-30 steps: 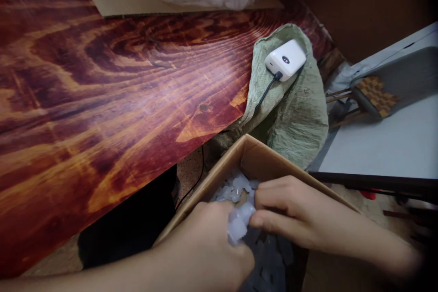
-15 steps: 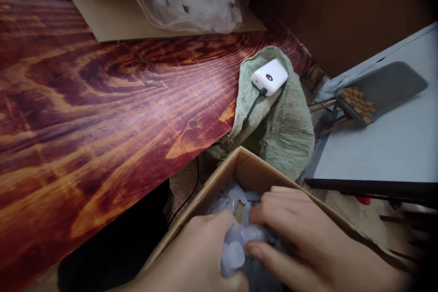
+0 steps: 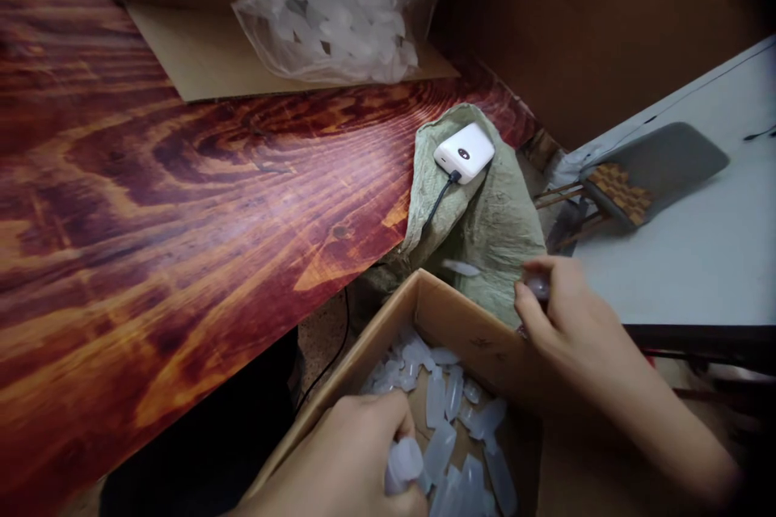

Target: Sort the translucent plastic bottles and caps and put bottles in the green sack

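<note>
My left hand (image 3: 355, 456) is closed around a few small translucent plastic pieces (image 3: 404, 460) at the near edge of an open cardboard box (image 3: 461, 323). More of the same whitish pieces (image 3: 445, 412) lie loose in the box. My right hand (image 3: 561, 315) is raised above the box's far right rim, its fingers pinched on a small translucent piece (image 3: 538, 287). Another pale piece (image 3: 461, 267) shows in the air just left of that hand, over the green sack.
A red-brown wood-grain table (image 3: 151, 202) fills the left. On it lie a cardboard sheet (image 3: 200, 56) and a clear bag of plastic pieces (image 3: 339, 8). A white power bank (image 3: 464, 152) with a cable rests on a green woven sack (image 3: 485, 218). A grey surface (image 3: 697, 250) stands right.
My right hand has lifted out of the box and moved up and right, away from my left hand. The pieces in the box are now uncovered. The view has tilted slightly upward.
</note>
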Tool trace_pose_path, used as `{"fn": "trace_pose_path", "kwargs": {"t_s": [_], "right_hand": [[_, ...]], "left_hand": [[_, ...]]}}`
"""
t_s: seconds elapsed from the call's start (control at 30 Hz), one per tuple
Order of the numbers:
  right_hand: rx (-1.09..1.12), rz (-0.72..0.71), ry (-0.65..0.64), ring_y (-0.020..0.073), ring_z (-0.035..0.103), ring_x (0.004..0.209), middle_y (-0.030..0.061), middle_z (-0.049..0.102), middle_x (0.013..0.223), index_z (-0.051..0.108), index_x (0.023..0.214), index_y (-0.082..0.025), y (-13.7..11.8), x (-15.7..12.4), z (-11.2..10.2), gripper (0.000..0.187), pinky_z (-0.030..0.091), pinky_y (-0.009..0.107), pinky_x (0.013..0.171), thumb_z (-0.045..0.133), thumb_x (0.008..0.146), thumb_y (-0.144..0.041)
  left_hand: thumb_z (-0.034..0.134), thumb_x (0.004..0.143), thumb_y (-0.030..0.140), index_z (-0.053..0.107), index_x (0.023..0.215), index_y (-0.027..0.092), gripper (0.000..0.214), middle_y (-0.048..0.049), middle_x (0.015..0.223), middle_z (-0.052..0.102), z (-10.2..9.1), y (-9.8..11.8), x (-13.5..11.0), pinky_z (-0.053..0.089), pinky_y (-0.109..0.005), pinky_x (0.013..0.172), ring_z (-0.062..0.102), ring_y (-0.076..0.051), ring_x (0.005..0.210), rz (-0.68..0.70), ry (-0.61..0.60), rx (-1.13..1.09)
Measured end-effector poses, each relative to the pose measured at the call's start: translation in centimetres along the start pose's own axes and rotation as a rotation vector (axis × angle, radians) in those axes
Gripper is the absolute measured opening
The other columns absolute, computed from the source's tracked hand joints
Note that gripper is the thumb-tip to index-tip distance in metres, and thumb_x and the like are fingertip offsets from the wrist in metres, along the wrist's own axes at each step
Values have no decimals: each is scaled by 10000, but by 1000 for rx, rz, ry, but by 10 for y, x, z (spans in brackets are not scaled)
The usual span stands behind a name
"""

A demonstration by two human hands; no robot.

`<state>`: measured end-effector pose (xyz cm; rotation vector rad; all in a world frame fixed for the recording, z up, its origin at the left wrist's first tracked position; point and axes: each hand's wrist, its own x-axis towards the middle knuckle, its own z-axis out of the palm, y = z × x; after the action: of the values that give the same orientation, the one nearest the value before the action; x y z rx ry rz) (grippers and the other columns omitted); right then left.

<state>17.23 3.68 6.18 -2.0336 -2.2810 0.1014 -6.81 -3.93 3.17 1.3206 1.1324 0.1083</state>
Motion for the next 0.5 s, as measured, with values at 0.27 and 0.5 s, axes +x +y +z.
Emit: {"fn": "trace_pose_path", "kwargs": {"t_s": [0.27, 0.5], "right_hand": [[481, -268, -192, 162, 650, 875, 46, 647, 1019, 514, 1230, -273, -41, -33, -11, 278, 546, 252, 728, 496, 953, -287], [858, -515, -569, 167, 643, 1039, 23, 669, 1104, 639, 1136, -321, -60, -51, 4, 267, 531, 225, 873, 597, 897, -209]], "left_hand": [[517, 641, 210, 513, 765, 233, 126, 48, 645, 579, 16, -21, 6, 290, -203, 452, 487, -129, 550, -49, 14, -73], [627, 666, 194, 506, 902, 220, 266, -24, 852, 662, 2, -11, 7, 421, -237, 624, 606, -206, 764, -20, -49, -122]]}}
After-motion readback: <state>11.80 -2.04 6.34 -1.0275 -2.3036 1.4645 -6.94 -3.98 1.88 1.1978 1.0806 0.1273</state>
